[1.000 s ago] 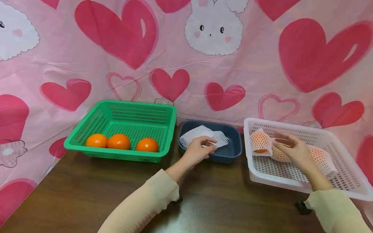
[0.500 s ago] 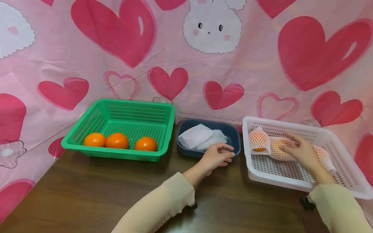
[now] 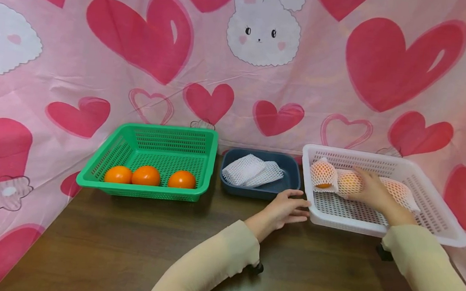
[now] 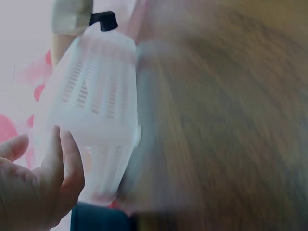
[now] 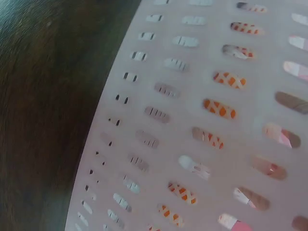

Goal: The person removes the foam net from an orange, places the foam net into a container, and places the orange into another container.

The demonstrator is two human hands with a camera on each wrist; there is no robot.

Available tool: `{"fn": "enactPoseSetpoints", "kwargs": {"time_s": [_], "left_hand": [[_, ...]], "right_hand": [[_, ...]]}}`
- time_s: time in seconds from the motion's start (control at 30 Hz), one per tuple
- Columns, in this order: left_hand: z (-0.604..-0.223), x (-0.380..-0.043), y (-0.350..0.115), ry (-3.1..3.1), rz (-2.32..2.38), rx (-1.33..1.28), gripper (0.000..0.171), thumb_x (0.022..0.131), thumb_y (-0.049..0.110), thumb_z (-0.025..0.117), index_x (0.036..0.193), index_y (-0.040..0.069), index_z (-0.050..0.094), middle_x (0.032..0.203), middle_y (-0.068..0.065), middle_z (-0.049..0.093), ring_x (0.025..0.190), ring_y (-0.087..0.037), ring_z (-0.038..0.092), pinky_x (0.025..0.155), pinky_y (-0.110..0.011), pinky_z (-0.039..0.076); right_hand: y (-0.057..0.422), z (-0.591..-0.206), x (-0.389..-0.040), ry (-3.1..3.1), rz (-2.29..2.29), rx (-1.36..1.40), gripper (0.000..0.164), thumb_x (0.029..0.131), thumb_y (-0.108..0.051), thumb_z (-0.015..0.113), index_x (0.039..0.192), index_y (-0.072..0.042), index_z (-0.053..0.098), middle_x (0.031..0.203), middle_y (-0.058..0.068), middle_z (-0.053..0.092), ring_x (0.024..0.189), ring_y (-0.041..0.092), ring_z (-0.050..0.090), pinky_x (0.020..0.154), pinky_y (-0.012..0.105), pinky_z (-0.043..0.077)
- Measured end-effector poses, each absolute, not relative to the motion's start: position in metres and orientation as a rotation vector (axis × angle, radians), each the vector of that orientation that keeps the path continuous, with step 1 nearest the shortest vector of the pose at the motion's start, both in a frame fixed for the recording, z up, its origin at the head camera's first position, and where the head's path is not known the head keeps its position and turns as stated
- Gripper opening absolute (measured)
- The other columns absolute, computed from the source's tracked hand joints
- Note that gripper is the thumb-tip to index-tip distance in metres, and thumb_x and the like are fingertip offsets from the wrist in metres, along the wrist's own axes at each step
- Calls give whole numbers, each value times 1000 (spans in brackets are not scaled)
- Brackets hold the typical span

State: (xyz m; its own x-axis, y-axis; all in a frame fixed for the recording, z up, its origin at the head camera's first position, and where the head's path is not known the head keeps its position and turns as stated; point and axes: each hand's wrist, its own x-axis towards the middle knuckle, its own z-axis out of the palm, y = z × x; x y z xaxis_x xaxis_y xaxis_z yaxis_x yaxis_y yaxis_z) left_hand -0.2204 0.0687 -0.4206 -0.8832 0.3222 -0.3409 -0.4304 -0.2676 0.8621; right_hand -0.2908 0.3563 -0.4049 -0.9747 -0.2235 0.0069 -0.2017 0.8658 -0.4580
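In the head view, my right hand (image 3: 371, 190) is inside the white slotted basket (image 3: 346, 223), its fingers and thumb round the right side of an orange in a white foam net (image 3: 349, 182). Another netted orange (image 3: 323, 175) sits to its left, and a third netted fruit (image 3: 401, 194) lies partly behind the hand. My left hand (image 3: 287, 211) has its fingers extended at the basket's left front corner; in the left wrist view the left hand (image 4: 45, 180) shows beside the basket wall (image 4: 96, 91). The right wrist view shows mostly the slotted wall (image 5: 183, 120), with orange mesh behind it.
A dark blue tray (image 3: 292, 180) in the middle holds white foam nets (image 3: 244, 169). On the left, a green basket (image 3: 139, 188) holds three bare oranges (image 3: 146, 175). All stand on a brown wooden table (image 3: 127, 237) before a pink heart-patterned cloth (image 3: 208, 47).
My left hand has moved right, from over the foam nets in the blue tray to the white basket's corner. The right hand has come down round the middle netted orange.
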Motion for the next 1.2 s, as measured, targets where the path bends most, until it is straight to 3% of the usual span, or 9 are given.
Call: {"fn": "enactPoseSetpoints", "kwargs": {"time_s": [0.23,0.47,0.7,1.2], "left_hand": [[-419,-219,80,1491,2214,-174,38,93,-2,71,128,5,59,97,-14,70,80,-21,69,87,-43,58],[-416,-219,84,1476,2253,-163,39,92,-8,69,128,3,59,98,-15,68,94,-28,72,87,-41,57],[-416,-219,82,1446,2240,-149,41,93,-8,68,131,3,57,101,-15,68,96,-27,71,90,-43,56],[-416,-219,84,1465,2235,-175,40,93,-8,69,129,4,58,98,-14,69,94,-27,70,88,-42,57]], "right_hand": [[354,-408,-289,3005,-685,-290,97,79,-20,88,148,14,28,141,52,18,126,70,28,99,79,30],[352,-412,-291,3004,-690,-378,99,78,-14,87,147,19,26,143,48,27,133,65,27,107,75,24],[353,-411,-288,3000,-562,-392,96,82,-24,85,153,10,29,143,49,25,130,67,29,102,78,26],[356,-399,-282,2996,-498,-389,90,81,-25,85,146,13,36,136,48,32,123,66,36,98,79,32]]}}
